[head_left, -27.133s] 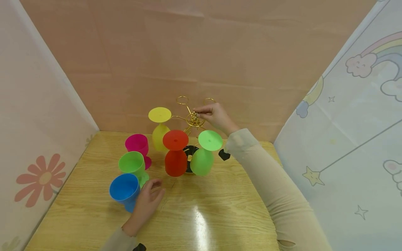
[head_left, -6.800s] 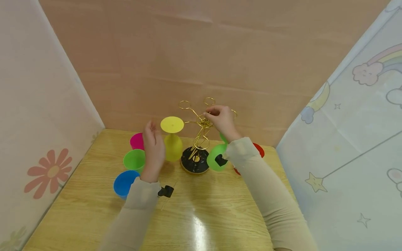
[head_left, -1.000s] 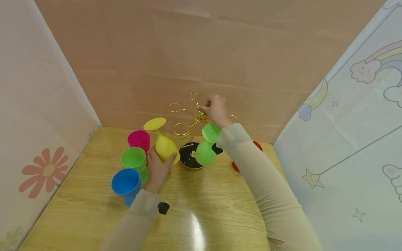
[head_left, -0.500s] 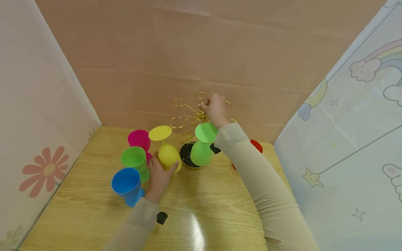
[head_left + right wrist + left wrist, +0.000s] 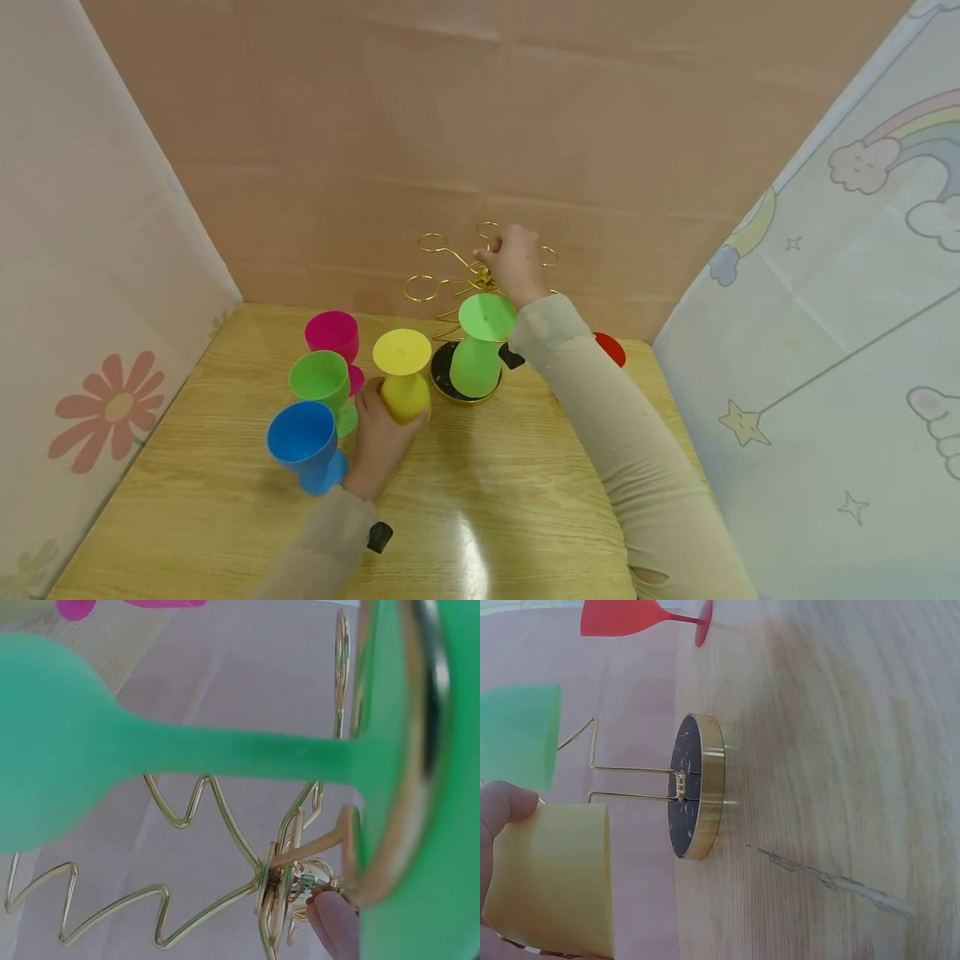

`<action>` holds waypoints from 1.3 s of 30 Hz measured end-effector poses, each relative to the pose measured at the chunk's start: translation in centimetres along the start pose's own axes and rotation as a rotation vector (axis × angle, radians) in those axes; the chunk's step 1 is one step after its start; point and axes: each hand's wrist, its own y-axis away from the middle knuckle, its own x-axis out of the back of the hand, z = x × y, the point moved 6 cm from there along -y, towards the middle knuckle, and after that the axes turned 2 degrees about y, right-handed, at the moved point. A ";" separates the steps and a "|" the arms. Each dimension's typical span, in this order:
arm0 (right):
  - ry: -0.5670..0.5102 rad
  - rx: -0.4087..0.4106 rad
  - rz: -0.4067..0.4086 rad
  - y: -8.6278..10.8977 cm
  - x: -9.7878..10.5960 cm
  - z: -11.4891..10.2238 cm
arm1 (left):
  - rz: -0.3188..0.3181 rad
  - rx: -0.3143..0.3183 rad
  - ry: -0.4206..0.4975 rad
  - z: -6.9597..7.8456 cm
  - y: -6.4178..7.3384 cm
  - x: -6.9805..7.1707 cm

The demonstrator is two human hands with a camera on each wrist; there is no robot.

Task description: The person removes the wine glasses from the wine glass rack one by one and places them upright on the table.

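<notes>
Upside down in my left hand point(image 5: 378, 442) is a yellow goblet point(image 5: 402, 353), its bowl gripped between thumb and fingers. In the left wrist view, the yellow bowl point(image 5: 551, 881) is clear of the table. My right hand point(image 5: 519, 265) pinches the top knob of a gold wire goblet rack point(image 5: 271, 885) with a round black base point(image 5: 686, 791). A green goblet point(image 5: 486, 318) hangs foot-up from one ring of this rack, below the right hand. Other rings, such as the left one, hold nothing. The right forearm hides part of the rack.
Pink point(image 5: 332, 333), light green point(image 5: 318, 375) and blue point(image 5: 302, 437) goblets stand upright in a row at left. A red goblet point(image 5: 610, 348) stands upright at right, mostly behind the right sleeve. Fabric walls enclose the wooden table point(image 5: 540, 517).
Over the last second the yellow goblet came down and straightened from a tilt, and the rack turned, carrying the green goblet left. Earlier the red and yellow goblets hung on the rack.
</notes>
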 end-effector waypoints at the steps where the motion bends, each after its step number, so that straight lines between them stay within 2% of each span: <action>1: -0.013 -0.004 0.001 0.0 0.0 0.1 | -0.004 -0.007 -0.001 0.0 0.0 0.0; 7: -0.131 -0.059 -0.008 0.0 -0.2 0.9 | -0.081 0.011 0.013 0.0 0.6 -0.1; 10: -0.147 -0.070 -0.020 0.0 -0.1 1.1 | -0.118 0.006 -0.005 0.0 0.9 -0.2; 15: -0.161 -0.077 -0.046 -0.1 0.2 1.7 | -0.147 -0.031 -0.039 0.0 1.2 -0.2; 19: -0.273 -0.095 -0.083 -0.1 0.3 2.1 | -0.162 -0.061 -0.062 0.2 1.2 -0.1; 23: -0.401 -0.148 -0.117 0.0 0.4 2.7 | -0.180 -0.098 -0.096 0.4 1.2 -0.1; 26: -0.439 -0.156 -0.114 0.1 0.6 3.1 | -0.187 -0.144 -0.125 0.7 1.1 0.0; 29: -0.456 -0.129 -0.106 0.3 0.9 3.2 | -0.190 -0.186 -0.156 1.1 1.1 0.2; 31: -0.428 -0.095 -0.095 0.6 1.2 3.2 | -0.194 -0.208 -0.177 1.3 1.1 0.2; 34: -0.366 -0.020 -0.072 1.0 1.6 3.2 | -0.193 -0.250 -0.209 1.6 1.1 0.3; 39: -0.309 0.103 -0.005 2.4 2.5 3.4 | -0.173 -0.359 -0.281 2.4 1.2 0.3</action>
